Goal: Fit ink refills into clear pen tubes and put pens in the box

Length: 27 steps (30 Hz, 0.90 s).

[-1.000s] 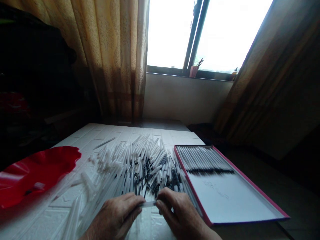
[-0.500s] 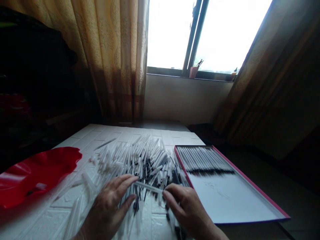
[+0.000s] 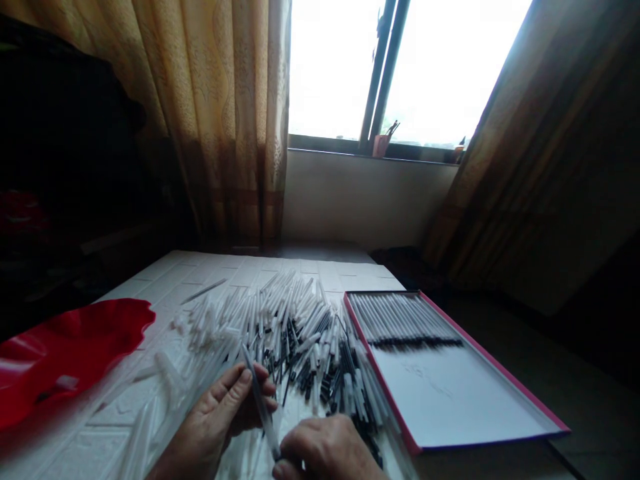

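Observation:
A slim pen [image 3: 261,405] with a translucent barrel slants between my two hands. My left hand [image 3: 227,407] pinches its upper part between thumb and fingers. At the pen's lower end, my right hand [image 3: 325,450] has its fingers closed round the tip, which they partly hide. Just beyond my hands lies a large pile of pen parts [image 3: 280,313], clear and white tubes mixed with dark pieces. To the right, a shallow box [image 3: 425,400] with a pink rim holds a row of pens [image 3: 410,320] laid side by side, their dark ends toward me.
A red wavy-edged tray [image 3: 100,333] stands at the left of the white brick-patterned table [image 3: 175,273]. One loose pen [image 3: 203,291] lies behind the pile. Beyond are curtains [image 3: 235,120] and a window sill with a pink cup [image 3: 381,145].
The pen has swung from nearly level to steeply slanted. My right hand has moved down and left to its lower end, and my left fingers now close on its upper part.

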Each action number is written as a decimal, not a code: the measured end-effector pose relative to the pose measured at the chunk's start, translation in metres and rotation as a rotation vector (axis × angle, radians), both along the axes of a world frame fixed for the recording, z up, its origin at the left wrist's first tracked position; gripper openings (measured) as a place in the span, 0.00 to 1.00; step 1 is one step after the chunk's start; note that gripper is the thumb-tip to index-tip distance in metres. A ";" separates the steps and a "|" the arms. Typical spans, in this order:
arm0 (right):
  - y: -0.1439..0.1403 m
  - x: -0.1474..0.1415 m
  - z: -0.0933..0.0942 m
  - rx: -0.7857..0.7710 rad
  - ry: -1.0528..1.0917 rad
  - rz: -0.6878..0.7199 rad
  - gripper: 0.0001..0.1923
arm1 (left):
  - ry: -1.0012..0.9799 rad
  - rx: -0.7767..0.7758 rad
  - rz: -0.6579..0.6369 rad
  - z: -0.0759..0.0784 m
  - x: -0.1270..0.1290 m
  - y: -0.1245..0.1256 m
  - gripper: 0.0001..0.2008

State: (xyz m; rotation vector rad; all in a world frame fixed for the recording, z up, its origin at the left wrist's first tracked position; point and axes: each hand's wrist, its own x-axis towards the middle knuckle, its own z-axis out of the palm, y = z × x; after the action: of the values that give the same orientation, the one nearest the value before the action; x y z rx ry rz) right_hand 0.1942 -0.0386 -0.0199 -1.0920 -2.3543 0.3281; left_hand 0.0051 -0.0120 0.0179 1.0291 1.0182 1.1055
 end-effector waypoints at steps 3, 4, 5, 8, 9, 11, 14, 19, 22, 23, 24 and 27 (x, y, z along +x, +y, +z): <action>0.000 -0.002 -0.003 -0.039 -0.136 0.093 0.10 | -0.035 -0.037 0.013 0.003 -0.001 -0.001 0.23; 0.000 -0.002 -0.001 -0.037 -0.179 0.097 0.10 | -0.027 -0.051 0.007 0.002 -0.002 -0.001 0.22; 0.000 0.000 0.002 -0.024 -0.215 0.085 0.10 | -0.013 -0.067 -0.003 0.001 -0.003 0.001 0.22; 0.000 0.010 0.015 0.019 -0.262 -0.030 0.07 | 0.021 -0.085 -0.060 -0.006 -0.004 0.005 0.22; 0.000 0.015 0.020 0.020 -0.254 -0.096 0.06 | 0.022 -0.073 -0.079 -0.010 -0.003 0.007 0.23; 0.001 0.026 0.029 -0.001 -0.229 -0.258 0.09 | 0.017 -0.041 -0.106 -0.017 -0.002 0.009 0.26; 0.004 0.038 0.037 -0.031 -0.242 -0.441 0.10 | 0.039 -0.022 -0.146 -0.027 -0.002 0.011 0.30; 0.009 0.038 0.043 -0.060 -0.337 -0.476 0.08 | 0.138 0.023 -0.203 -0.034 -0.006 0.013 0.32; 0.010 0.032 0.050 -0.089 -0.377 -0.486 0.07 | 0.187 0.051 -0.214 -0.035 -0.006 0.015 0.33; 0.010 0.030 0.052 -0.104 -0.386 -0.488 0.06 | 0.200 0.067 -0.218 -0.035 -0.006 0.016 0.33; 0.010 0.028 0.054 -0.119 -0.395 -0.486 0.05 | 0.213 0.086 -0.224 -0.035 -0.005 0.016 0.34; 0.009 0.021 0.057 -0.130 -0.423 -0.483 0.04 | 0.252 0.153 -0.241 -0.033 -0.003 0.015 0.33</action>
State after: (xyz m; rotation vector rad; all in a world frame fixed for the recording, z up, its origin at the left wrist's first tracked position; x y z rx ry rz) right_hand 0.2156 -0.0296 0.0368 -1.8967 -2.3292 0.0750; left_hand 0.0017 0.0033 -0.0154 1.4033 0.9867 0.8801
